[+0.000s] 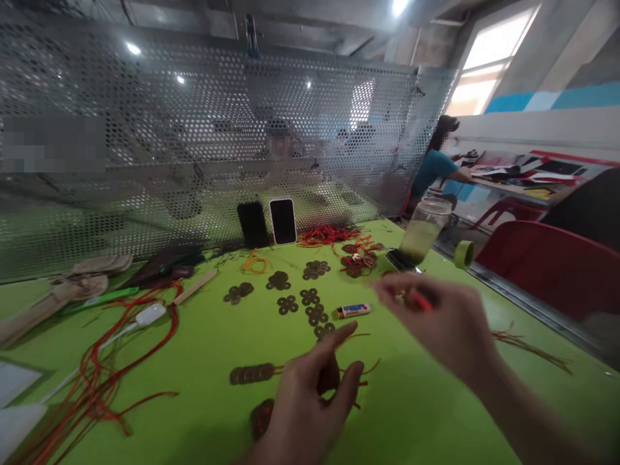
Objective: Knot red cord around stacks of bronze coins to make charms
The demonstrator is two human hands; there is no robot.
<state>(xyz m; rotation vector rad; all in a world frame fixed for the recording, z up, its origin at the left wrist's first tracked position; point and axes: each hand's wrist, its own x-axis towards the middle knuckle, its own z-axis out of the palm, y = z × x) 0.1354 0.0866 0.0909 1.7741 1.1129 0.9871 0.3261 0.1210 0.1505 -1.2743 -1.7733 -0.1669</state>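
My left hand (pixel 314 394) hovers low over the green table, thumb and index finger apart and the others curled. Beside it lies a row of strung dark coins (pixel 252 373) whose thin red cord runs under the hand. A coin piece with red cord (pixel 261 418) is partly hidden by the wrist. My right hand (pixel 445 316), slightly blurred, is raised to the right with its fingers closed. Something red (pixel 420 300) shows in it, too smeared to name. Between the hands and the coin clusters (pixel 317 314) rests a lighter (pixel 353 310).
Red cords (pixel 104 368) and a white cable end (pixel 151 314) spread over the left. Two phones (pixel 283 221) lean on a perforated metal screen (pixel 194 129). A jar (pixel 423 229) stands at the right edge, near a red chair (pixel 552 278). Another person (pixel 433 169) sits beyond.
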